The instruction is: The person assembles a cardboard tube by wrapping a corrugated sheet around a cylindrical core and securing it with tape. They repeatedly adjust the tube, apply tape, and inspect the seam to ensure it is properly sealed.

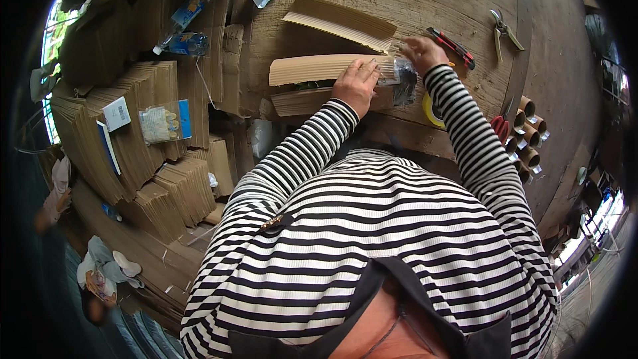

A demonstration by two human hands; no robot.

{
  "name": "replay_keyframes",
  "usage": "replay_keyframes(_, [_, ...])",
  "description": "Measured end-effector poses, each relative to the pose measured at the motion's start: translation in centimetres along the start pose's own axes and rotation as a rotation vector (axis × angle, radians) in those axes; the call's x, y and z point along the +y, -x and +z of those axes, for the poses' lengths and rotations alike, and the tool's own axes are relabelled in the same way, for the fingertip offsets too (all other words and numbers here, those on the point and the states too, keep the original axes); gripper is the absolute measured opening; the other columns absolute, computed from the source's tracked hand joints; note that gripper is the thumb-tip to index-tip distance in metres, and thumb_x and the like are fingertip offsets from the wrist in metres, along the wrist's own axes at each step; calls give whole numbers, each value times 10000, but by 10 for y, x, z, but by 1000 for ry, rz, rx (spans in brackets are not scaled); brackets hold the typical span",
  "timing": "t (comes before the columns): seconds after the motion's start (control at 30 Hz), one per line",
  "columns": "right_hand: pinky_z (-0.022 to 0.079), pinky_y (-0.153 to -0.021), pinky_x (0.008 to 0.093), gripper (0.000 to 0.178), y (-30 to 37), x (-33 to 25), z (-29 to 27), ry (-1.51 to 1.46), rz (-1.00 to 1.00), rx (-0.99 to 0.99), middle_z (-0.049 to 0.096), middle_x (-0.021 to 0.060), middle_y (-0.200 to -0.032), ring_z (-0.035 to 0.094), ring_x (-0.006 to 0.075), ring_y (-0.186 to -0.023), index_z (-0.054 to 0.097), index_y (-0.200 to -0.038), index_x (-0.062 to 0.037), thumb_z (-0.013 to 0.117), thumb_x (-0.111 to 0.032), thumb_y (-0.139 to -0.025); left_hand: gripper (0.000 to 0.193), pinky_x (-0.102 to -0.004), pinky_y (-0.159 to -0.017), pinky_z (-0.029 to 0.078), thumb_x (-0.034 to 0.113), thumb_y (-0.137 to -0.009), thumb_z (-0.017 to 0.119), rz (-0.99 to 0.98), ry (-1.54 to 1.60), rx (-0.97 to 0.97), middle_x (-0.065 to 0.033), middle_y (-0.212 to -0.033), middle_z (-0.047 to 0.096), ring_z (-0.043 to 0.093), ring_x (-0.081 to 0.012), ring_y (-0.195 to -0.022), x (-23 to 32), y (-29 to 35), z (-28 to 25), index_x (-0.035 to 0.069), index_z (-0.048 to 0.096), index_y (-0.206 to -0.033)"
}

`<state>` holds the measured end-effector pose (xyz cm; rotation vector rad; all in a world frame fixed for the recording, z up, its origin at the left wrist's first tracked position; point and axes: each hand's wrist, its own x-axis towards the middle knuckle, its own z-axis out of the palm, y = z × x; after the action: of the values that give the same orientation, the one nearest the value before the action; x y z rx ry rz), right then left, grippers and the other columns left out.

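A long folded piece of corrugated cardboard [312,70] lies on the wooden table in front of me, with something green showing in the gap along its near side. Across its right part rests my left hand [357,83], fingers stretched out flat. Clear, shiny plastic [404,73] covers the cardboard's right end. Just above that plastic is my right hand [425,54], its fingers bent and partly blurred; whether they grip the plastic I cannot make out. A second, trough-shaped piece of corrugated cardboard [342,21] lies behind. Beside my right forearm sits a yellow tape roll [432,112].
A red-and-black utility knife [453,48] and pruning shears [503,34] lie at the right. Red-handled scissors [500,127] and several cardboard tubes [530,134] are nearer. Stacked cardboard [123,149] and plastic bottles [188,43] fill the left; another person [106,272] sits lower left.
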<state>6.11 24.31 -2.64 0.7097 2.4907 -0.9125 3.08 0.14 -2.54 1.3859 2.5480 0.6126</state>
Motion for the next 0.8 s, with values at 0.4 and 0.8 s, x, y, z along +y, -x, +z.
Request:
replay_keyframes(0.4, [458,-1044,413,352,-96,-15,31,256,34,27,612,112,-1282,563,310,-1229,652,-1213,-166,679,-324,-900,558,-399,-1028,489,165,-668,816,11,26,69,-32,-1344,607,520,-264,-1266,2,4,4,95,682,-1204])
replay_keyframes(0.8, [569,-731,388,182,5,-22,1,-107,-491,420,720,112,-1017,711,318,-882,536,-1077,-86,652,-106,-938,571,-392,-1070,459,175,-751,798,-10,71,7,-51,-1406,570,540,-304,-1242,-5,6,11,106,641,-1296])
